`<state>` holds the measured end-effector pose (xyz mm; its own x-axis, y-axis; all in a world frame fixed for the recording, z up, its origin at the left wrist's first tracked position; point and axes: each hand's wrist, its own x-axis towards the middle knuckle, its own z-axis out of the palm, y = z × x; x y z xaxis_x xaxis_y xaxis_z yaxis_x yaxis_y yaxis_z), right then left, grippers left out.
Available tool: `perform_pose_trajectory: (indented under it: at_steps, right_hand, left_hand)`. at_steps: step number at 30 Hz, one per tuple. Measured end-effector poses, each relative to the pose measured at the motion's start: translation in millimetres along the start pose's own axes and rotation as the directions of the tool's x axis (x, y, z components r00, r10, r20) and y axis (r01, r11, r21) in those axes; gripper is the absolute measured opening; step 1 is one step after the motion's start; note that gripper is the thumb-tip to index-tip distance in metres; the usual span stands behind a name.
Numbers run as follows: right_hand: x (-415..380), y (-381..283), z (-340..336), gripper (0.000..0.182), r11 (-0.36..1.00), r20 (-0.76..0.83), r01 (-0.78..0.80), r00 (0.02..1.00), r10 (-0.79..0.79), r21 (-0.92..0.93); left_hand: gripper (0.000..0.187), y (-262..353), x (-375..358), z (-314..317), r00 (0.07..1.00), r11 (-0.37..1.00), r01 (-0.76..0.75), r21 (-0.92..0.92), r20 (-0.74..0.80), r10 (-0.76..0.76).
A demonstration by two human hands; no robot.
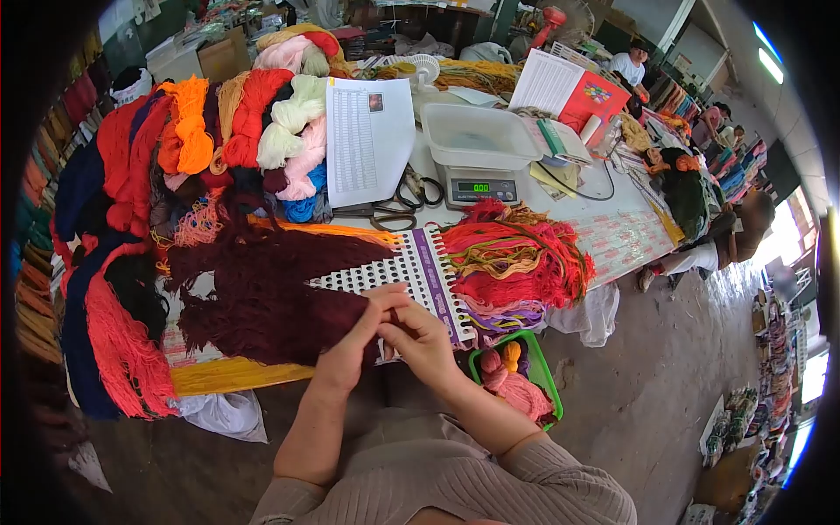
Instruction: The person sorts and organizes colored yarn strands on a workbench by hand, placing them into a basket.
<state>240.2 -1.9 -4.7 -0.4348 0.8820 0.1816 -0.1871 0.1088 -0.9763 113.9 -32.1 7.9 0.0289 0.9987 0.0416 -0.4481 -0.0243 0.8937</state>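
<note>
My left hand (357,334) and my right hand (422,339) meet over the front edge of a white perforated card (381,273) with a purple printed strip. The fingers of both are pinched together, and whatever is between them is too small to tell. Dark maroon yarn (271,262) hangs from the card's holes and spreads out to the left, beside and partly under my left hand. On the card's right side, red, olive and purple yarn strands (516,262) are bunched. An orange strand bundle (341,231) lies behind the maroon yarn.
Scissors (411,194) lie behind the card. A digital scale (479,189) carries a plastic tub (477,133). A printed sheet (369,140) leans on heaped yarn skeins (262,105). Below the table edge is a green basket (547,376) with yarn. Other people (628,66) are farther back.
</note>
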Motion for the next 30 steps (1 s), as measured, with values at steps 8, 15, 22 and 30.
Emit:
perform_pose_trajectory:
  at_steps: [8,15,22,30]
  right_hand:
    - [-1.3,0.6,-3.0,0.005,0.983,0.002,-0.132,0.991,0.133,0.129]
    - [-0.5,-4.8,-8.8,0.015,0.853,0.049,-0.246,0.966,0.252,0.460]
    - [-0.4,1.5,-17.3,0.012,0.795,0.009,-0.222,0.965,0.263,0.565]
    - [-0.8,0.3,-17.2,0.014,0.835,0.000,-0.208,0.970,0.242,0.509]
  left_hand:
    - [0.042,-5.6,1.0,-6.6,0.986,0.935,0.160,-0.315,0.101,-0.135]
    - [0.042,0.4,7.1,-14.1,0.986,0.881,0.162,-0.444,0.026,-0.168]
    - [0.040,4.6,7.9,-19.5,0.983,0.929,0.055,-0.366,-0.144,-0.115]
    - [0.041,2.3,7.1,-21.9,0.993,0.974,0.012,-0.226,-0.115,-0.038]
